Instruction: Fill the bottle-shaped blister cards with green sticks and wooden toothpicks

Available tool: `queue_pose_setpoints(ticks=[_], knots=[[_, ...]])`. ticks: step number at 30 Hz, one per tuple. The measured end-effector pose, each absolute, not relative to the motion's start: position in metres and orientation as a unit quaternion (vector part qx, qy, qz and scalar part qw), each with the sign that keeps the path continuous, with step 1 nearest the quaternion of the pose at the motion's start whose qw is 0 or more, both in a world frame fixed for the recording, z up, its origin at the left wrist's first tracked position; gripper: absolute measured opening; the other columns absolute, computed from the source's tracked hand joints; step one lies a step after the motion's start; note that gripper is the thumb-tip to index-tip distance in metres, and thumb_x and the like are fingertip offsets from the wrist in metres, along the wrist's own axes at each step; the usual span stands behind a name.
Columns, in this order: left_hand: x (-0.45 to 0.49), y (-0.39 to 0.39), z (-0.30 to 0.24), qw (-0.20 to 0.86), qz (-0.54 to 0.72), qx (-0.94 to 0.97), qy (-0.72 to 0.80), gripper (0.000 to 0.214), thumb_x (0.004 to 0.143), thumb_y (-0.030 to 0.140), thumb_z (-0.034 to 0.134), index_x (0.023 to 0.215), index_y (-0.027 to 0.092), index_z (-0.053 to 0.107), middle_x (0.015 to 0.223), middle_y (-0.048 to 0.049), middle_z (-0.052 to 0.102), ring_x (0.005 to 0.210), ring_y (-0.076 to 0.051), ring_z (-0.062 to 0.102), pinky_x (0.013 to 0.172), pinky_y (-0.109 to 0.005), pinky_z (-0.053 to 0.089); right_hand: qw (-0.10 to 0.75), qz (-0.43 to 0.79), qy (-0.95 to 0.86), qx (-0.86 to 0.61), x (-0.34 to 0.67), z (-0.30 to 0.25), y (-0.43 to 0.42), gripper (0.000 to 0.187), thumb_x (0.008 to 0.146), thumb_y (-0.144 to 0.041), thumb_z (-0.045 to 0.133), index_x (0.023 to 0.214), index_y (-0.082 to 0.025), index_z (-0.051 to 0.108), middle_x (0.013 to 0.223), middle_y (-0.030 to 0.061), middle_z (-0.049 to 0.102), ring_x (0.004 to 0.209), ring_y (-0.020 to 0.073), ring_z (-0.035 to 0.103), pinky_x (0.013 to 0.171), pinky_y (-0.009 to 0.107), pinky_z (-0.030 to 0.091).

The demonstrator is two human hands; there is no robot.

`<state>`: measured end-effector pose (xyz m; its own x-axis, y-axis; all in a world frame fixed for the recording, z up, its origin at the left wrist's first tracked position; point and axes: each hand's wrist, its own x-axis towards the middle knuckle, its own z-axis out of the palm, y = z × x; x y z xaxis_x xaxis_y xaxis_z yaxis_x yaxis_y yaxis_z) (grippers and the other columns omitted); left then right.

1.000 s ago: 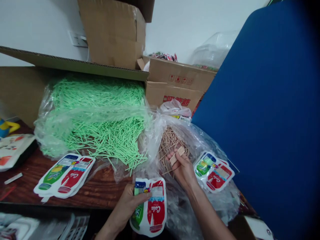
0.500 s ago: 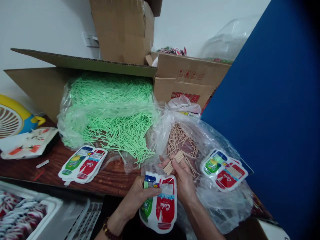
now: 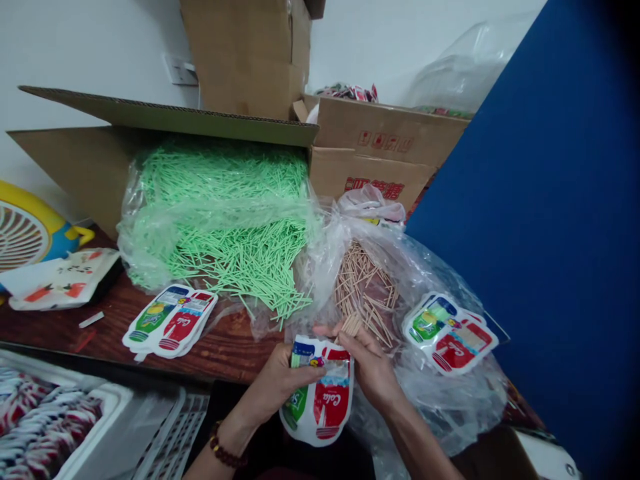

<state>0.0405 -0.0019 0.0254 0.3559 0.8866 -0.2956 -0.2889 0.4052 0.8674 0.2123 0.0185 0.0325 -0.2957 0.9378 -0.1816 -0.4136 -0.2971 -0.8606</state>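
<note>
Hands (image 3: 274, 381) by brown table (image 3: 227, 353) (pale wall (image 3: 370, 50) behind).

Red-green pouch (image 3: 333, 399), brown sticks (image 3: 352, 325) (bundled), at its upper edge

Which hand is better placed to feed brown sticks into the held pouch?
Likely the right hand: its fingers hold brown sticks by the top edge of the pouch, while the left hand is occupied gripping the pouch.
</note>
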Motion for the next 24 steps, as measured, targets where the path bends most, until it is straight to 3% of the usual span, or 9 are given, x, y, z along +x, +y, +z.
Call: queue_pose_setpoints(ticks=[3,6,13,17,20,24], knots=[[0.041,0.002,0.029,0.731,0.395,0.385,0.402,0.024,0.070,0.025,0.077,0.090,0.012,0.073,0.085,-0.0059,0.076,0.074,-0.019,0.068,0.072,-0.027,0.051,0.457,0.708,-0.414,-0.344,0.217,0.037,0.023,0.022,0.084,-0.031,0.063,0.104,-0.022,0.061,0.119,0.0077,0.065,0.108,0.0240,0.061,0.092,0.039,0.047],[0.043,0.005,0.034,0.735,0.384,0.403,0.387,0.024,0.072,0.025,0.075,0.091,0.012,0.072,0.085,-0.0069,0.076,0.077,-0.021,0.068,0.074,-0.030,0.051,0.481,0.669,-0.444,-0.351,0.222,0.043,0.032,0.033,0.086,-0.034,0.060,0.118,-0.027,0.055,0.118,0.0064,0.065,0.111,0.0247,0.059,0.091,0.041,0.048],[0.040,0.012,0.030,0.698,0.429,0.393,0.417,0.017,0.070,0.024,0.077,0.082,0.014,0.071,0.076,-0.0024,0.075,0.065,-0.015,0.066,0.063,-0.023,0.050,0.377,0.540,-0.637,-0.402,0.225,0.050,0.028,0.030,0.092,-0.035,0.050,0.117,-0.027,0.064,0.118,0.0038,0.065,0.111,0.0229,0.058,0.100,0.038,0.039],[0.036,0.015,0.028,0.706,0.422,0.390,0.415,0.018,0.069,0.024,0.078,0.084,0.014,0.072,0.079,-0.0021,0.076,0.068,-0.016,0.067,0.065,-0.023,0.050,0.416,0.600,-0.567,-0.382,0.226,0.044,0.027,0.032,0.087,-0.034,0.057,0.118,-0.026,0.062,0.119,0.0037,0.065,0.109,0.0213,0.058,0.096,0.034,0.043],[0.035,0.017,0.028,0.705,0.427,0.381,0.420,0.020,0.068,0.023,0.079,0.085,0.014,0.072,0.079,-0.0013,0.076,0.071,-0.016,0.067,0.068,-0.023,0.051,0.437,0.657,-0.491,-0.369,0.224,0.036,0.027,0.033,0.080,-0.030,0.067,0.112,-0.025,0.063,0.103,0.0018,0.070,0.093,0.0182,0.064,0.082,0.030,0.050],[0.033,0.019,0.025,0.707,0.434,0.368,0.419,0.020,0.068,0.023,0.079,0.083,0.014,0.070,0.075,0.0003,0.074,0.067,-0.014,0.066,0.066,-0.023,0.051,0.414,0.710,-0.429,-0.375,0.216,0.029,0.022,0.033,0.068,-0.026,0.077,0.099,-0.020,0.066,0.090,0.0000,0.072,0.080,0.0163,0.066,0.077,0.030,0.051]])
